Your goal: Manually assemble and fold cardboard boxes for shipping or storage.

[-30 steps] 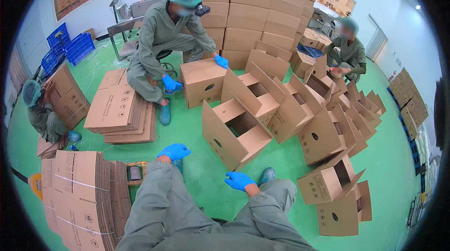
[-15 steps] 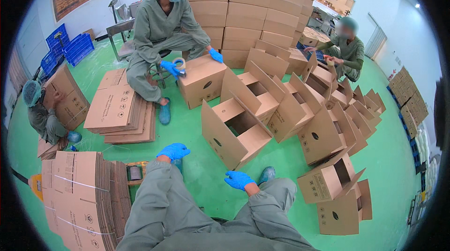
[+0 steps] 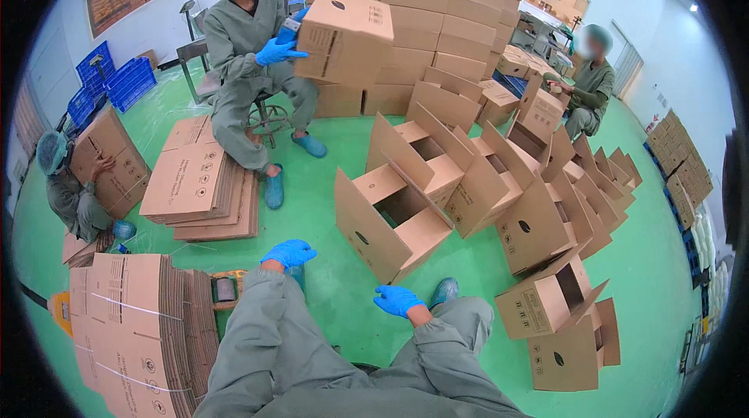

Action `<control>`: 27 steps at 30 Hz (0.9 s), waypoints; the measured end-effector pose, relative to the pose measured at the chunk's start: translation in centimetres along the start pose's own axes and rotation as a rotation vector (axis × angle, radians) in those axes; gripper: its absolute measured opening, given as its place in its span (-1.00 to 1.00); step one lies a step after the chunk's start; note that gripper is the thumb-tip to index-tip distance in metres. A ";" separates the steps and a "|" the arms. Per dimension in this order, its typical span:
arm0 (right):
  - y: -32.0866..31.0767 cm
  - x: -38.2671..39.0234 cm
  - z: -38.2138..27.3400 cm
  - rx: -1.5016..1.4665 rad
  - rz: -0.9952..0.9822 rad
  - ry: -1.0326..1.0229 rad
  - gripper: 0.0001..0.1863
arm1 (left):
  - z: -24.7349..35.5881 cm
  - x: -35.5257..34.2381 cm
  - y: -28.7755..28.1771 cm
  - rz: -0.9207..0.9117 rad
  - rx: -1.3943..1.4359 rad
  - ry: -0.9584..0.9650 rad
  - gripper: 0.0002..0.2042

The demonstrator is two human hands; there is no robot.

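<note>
My left hand (image 3: 289,252), in a blue glove, rests by my left knee with its fingers stretched out and nothing in it. Also gloved in blue, my right hand (image 3: 396,300) hangs over the inside of my right knee, its fingers loosely apart and holding nothing. Closest to both hands stands an open-topped carton (image 3: 390,219) on the floor ahead, apart from them. Across from me, a seated co-worker in a hair net holds up a closed carton (image 3: 346,37) with blue-gloved hands (image 3: 282,49).
Several open cartons (image 3: 538,223) spread to the right. Flattened cartons (image 3: 191,176) lie stacked ahead left; a strapped bundle (image 3: 133,324) stands beside my left leg. Closed cartons (image 3: 413,20) form a wall behind. Other co-workers sit far left (image 3: 74,184) and far right (image 3: 589,86).
The co-worker across from me has lifted the closed carton off the floor and swung it upward. The far-right co-worker's posture has shifted, with a carton standing before them. My hands have stayed put.
</note>
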State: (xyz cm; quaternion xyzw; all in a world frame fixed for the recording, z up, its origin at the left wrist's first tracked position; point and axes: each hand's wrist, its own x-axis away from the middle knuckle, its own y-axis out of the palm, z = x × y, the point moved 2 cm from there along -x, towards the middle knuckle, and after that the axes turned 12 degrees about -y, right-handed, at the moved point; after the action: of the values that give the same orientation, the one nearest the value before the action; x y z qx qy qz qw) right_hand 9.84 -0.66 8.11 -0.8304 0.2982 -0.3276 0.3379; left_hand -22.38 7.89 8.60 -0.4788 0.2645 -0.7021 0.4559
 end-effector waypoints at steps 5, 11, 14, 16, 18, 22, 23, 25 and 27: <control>0.3 -0.1 0.3 -0.009 -0.012 0.015 -0.49 | 0.2 0.1 -0.2 -0.028 -0.056 -0.052 -0.51; 1.0 -0.3 0.8 0.004 0.011 -0.011 -0.49 | 0.1 0.1 0.0 -0.041 -0.076 -0.049 -0.51; 1.1 -0.3 0.8 -0.004 0.011 -0.008 -0.49 | 0.1 0.1 0.1 -0.045 -0.080 -0.058 -0.51; 1.2 -0.2 0.7 -0.022 -0.010 -0.029 -0.49 | 0.1 0.2 0.2 -0.046 -0.048 -0.024 -0.51; 1.1 -0.2 0.6 0.002 -0.001 -0.011 -0.49 | 0.2 0.2 0.2 -0.048 -0.053 -0.016 -0.51; 1.1 -0.1 0.3 -0.002 -0.019 -0.030 -0.49 | 0.2 0.2 0.2 -0.054 -0.028 -0.025 -0.51; 1.1 -0.1 0.3 0.018 -0.010 -0.006 -0.49 | 0.2 0.2 0.3 -0.060 -0.065 -0.054 -0.51; 1.0 -0.1 0.2 -0.002 -0.014 -0.017 -0.49 | 0.2 0.3 0.2 -0.059 -0.032 -0.028 -0.51; 0.9 0.0 0.1 0.008 -0.014 0.008 -0.49 | 0.2 0.3 0.3 -0.059 -0.042 -0.035 -0.51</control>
State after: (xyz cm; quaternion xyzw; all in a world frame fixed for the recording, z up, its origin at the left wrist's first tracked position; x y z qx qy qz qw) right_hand 9.65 -1.18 7.38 -0.8297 0.2925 -0.3345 0.3378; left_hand -22.12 7.52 8.60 -0.5081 0.2569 -0.7011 0.4293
